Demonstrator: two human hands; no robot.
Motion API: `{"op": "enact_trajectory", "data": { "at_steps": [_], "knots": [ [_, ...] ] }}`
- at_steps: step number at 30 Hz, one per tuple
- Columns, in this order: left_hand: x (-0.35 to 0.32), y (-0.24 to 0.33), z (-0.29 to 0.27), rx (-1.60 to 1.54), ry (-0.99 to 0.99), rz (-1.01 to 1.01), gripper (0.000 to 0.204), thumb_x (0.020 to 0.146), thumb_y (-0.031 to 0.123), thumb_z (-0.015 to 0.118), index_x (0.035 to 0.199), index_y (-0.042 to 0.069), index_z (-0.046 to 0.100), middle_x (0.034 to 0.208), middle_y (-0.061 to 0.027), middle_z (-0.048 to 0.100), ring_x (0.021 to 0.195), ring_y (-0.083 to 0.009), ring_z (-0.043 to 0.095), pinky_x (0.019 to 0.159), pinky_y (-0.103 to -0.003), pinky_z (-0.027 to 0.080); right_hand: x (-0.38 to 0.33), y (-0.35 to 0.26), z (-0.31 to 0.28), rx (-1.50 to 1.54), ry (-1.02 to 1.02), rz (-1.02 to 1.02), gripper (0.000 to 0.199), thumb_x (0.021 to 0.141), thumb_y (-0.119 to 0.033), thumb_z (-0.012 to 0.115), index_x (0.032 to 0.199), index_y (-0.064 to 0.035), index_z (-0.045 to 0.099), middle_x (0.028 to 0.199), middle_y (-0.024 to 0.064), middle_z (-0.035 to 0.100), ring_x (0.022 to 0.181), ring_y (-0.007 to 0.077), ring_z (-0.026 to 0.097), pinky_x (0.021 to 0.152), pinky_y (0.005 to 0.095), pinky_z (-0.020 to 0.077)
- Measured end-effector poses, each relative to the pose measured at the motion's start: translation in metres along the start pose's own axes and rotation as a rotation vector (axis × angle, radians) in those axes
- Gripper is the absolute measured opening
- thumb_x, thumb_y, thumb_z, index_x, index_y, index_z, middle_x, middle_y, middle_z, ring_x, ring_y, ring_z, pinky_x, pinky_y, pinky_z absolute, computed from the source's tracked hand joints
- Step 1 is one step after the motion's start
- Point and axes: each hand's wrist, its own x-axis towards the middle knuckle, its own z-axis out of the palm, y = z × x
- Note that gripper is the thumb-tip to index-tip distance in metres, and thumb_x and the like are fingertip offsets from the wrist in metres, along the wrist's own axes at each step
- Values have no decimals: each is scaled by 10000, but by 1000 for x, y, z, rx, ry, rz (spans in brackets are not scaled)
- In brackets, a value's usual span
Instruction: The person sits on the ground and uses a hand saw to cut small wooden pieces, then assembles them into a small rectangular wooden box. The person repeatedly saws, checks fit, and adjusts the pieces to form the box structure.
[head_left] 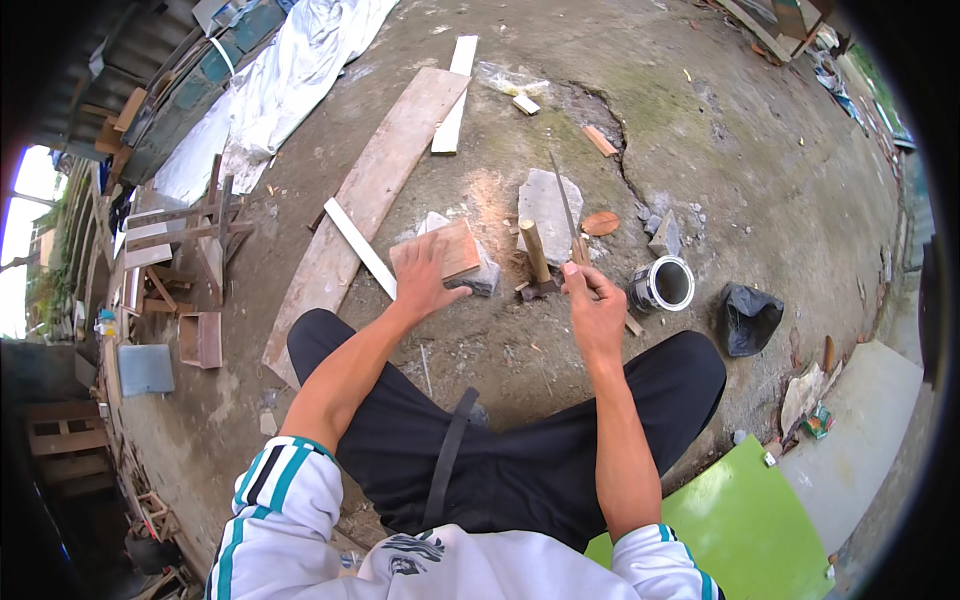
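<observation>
Closest to my lens, a white jacket with green-striped sleeves (290,500) and black trousers (520,440) fill the lower frame as the person crouches on bare concrete. A long plank (365,195) runs away on the left. My left hand (425,280) lies flat, fingers spread, pressing a small wooden block (455,248) onto a stone. My right hand (592,305) is closed around a long knife (566,205), blade pointing away, beside a short upright stick (534,250) and an open tin can (662,284).
</observation>
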Motion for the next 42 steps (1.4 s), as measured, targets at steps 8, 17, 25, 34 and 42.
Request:
{"op": "enact_trajectory", "data": {
  "at_steps": [8, 17, 25, 34, 42],
  "knots": [
    [64, -21, 0, -53, -542, -62, 1272, 602, 498, 941, 1594, 81, 262, 1545, -203, 392, 1480, -399, 337, 1198, -603, 288, -2, -1, -3, -2, -40, -2, 370, 966, -320, 737, 997, 48, 761, 807, 94, 744, 781, 135, 663, 766, 301, 505],
    [58, -30, 8, 65, -530, 343, 1135, 719, 378, 878, 1632, 201, 227, 1668, -159, 247, 1548, -373, 242, 1242, -614, 222, 0, 4, -11, -28, -27, -37, 394, 981, -348, 716, 1090, 30, 751, 876, 77, 745, 814, 145, 656, 781, 298, 493],
    [60, -17, 43, -347, -126, -348, 571, 923, 429, 650, 1421, 159, 582, 1647, -180, 325, 1555, -393, 216, 1233, -624, 152, -28, -14, 3, 87, -94, -26, 689, 1014, -427, 651, 1513, 6, 455, 1280, 258, 669, 1124, 256, 669, 964, 350, 503],
    [51, 18, 67, -130, 31, -358, 524, 974, 420, 562, 1366, 72, 584, 1644, -144, 346, 1565, -379, 168, 1241, -621, 48, -89, 30, 65, 129, -132, 157, 603, 1032, -334, 636, 1472, 55, 501, 1247, 288, 694, 1127, 311, 714, 952, 366, 528],
    [48, 21, 66, -119, -21, -323, 569, 892, 371, 645, 1372, 90, 524, 1639, -125, 315, 1577, -359, 109, 1247, -586, 29, -94, 64, 65, 25, -154, 171, 484, 1004, -215, 673, 1413, 28, 580, 1233, 286, 698, 1137, 315, 715, 945, 366, 531]
  ]
}}
